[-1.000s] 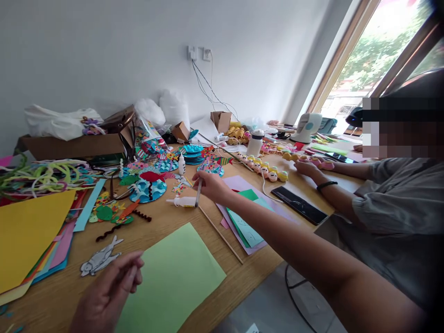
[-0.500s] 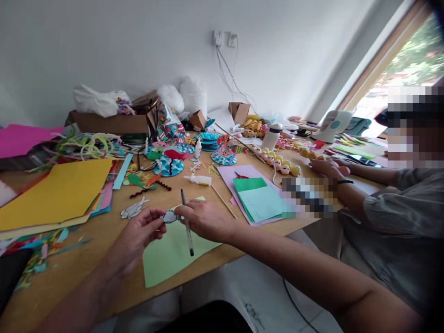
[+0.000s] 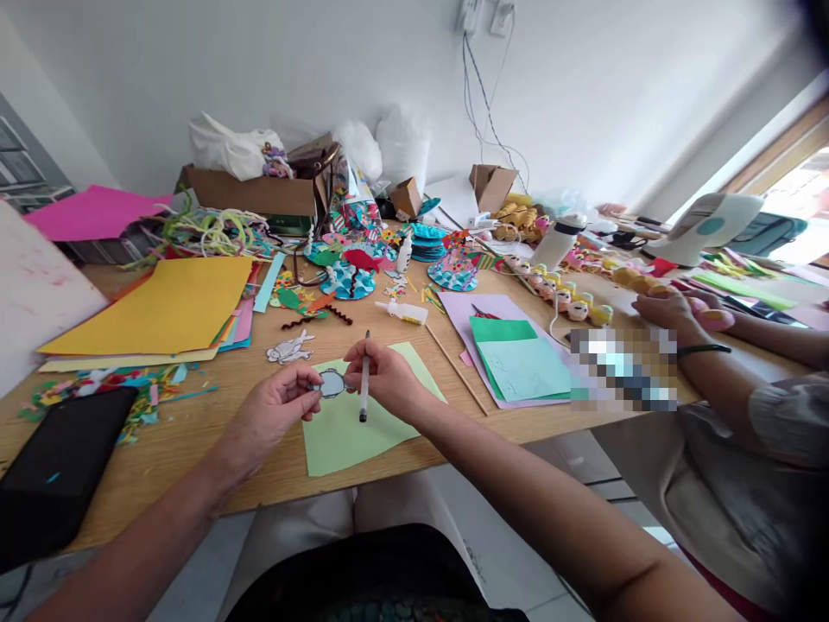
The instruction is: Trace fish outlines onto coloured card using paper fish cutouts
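Observation:
My left hand [image 3: 275, 406] and my right hand [image 3: 383, 380] meet over a light green sheet of paper [image 3: 363, 428] at the table's near edge. Between their fingertips they pinch a small grey paper cutout [image 3: 332, 383]. The right hand also grips a white pen [image 3: 364, 380], held upright with its dark tip pointing down. A grey fish-shaped paper cutout [image 3: 289, 348] lies on the wood just beyond my left hand. A small white glue bottle [image 3: 401, 312] lies on its side further back.
A stack of coloured paper topped by a yellow sheet [image 3: 155, 307] lies at left, a black tablet [image 3: 55, 462] at near left. Purple and green sheets [image 3: 511, 350] lie at right. Another person's hand [image 3: 667, 311] rests on the table at right. Craft clutter and boxes fill the back.
My right hand came back from the glue bottle with the pen and met my left hand over the green sheet. Both now pinch the small grey cutout. The view swung left.

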Demonstrator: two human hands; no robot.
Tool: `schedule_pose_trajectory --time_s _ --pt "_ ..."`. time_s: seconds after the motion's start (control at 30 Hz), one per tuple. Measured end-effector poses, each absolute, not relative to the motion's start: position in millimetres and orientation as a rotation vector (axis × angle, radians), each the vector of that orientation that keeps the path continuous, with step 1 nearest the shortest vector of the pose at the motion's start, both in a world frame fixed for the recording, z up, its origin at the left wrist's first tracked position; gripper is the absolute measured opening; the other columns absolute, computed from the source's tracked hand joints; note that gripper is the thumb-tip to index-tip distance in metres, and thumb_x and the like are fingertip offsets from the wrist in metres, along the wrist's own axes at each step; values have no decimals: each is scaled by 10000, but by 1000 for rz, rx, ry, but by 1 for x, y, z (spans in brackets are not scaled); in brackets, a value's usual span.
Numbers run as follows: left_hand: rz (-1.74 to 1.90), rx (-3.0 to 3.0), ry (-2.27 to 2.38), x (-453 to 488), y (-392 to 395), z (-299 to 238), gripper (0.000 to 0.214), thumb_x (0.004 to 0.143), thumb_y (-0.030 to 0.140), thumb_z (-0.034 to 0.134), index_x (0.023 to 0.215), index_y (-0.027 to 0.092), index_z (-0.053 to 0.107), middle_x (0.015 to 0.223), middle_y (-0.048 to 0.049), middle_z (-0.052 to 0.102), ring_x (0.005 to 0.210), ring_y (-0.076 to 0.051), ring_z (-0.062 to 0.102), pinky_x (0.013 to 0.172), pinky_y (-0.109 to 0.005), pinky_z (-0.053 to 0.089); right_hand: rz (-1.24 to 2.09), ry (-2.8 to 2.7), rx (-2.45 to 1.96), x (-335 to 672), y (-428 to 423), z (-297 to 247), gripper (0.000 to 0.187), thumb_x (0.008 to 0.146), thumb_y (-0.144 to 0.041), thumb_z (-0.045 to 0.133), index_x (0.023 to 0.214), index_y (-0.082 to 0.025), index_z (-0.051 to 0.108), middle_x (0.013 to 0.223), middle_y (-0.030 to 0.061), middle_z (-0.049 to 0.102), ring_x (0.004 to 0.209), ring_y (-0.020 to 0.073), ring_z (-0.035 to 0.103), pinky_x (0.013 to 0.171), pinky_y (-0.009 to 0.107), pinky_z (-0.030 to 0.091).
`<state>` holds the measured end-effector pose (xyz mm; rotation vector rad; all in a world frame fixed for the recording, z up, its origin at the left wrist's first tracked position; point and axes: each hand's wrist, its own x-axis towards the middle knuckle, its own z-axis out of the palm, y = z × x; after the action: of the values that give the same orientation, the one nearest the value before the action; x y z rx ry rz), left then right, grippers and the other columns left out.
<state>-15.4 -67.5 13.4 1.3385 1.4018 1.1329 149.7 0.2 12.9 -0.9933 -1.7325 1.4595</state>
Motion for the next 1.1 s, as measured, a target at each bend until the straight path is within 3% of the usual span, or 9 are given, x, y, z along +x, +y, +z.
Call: schedule_pose_trajectory --time_s 0.13,0.27,0.4,0.63,1.1 --pt "1222 1413 1541 -39 -80 8 297 671 347 596 930 208 553 807 -13 634 683 -162 600 616 -273 472 1419 -1825 -1005 146 1 5 203 640 -88 597 795 -188 510 601 -68 539 572 81 541 578 208 445" --pt "1050 1822 1775 -60 -92 3 168 744 324 500 788 227 630 818 -35 667 778 -204 610 748 -319 468 1354 -1910 -1032 143 0 -2 188 657 -80 580 793 -183 502 614 -60 537 581 83 543 592 215 449" --pt "859 2222 1626 -60 -97 -4 291 799 237 378 840 221 666 910 -56 680 884 -210 607 821 -335 471 1270 -1990 -1073 137 -3 -7 184 674 -83 579 806 -188 504 648 -48 564 610 88 549 606 215 443" --pt "784 2506 1425 -52 -93 -16 360 829 139 337 957 194 669 974 -79 659 940 -202 582 842 -339 479 1051 -2189 -1131 134 -5 -4 204 696 -60 554 861 -176 529 710 -17 619 643 95 564 635 215 418" --pt "624 2503 1502 -53 -96 -24 393 833 165 316 1007 203 667 1081 -99 624 1016 -234 553 883 -381 459 756 -2515 -1088 134 1 2 263 729 -47 500 950 -174 566 740 14 659 681 125 585 621 209 378"
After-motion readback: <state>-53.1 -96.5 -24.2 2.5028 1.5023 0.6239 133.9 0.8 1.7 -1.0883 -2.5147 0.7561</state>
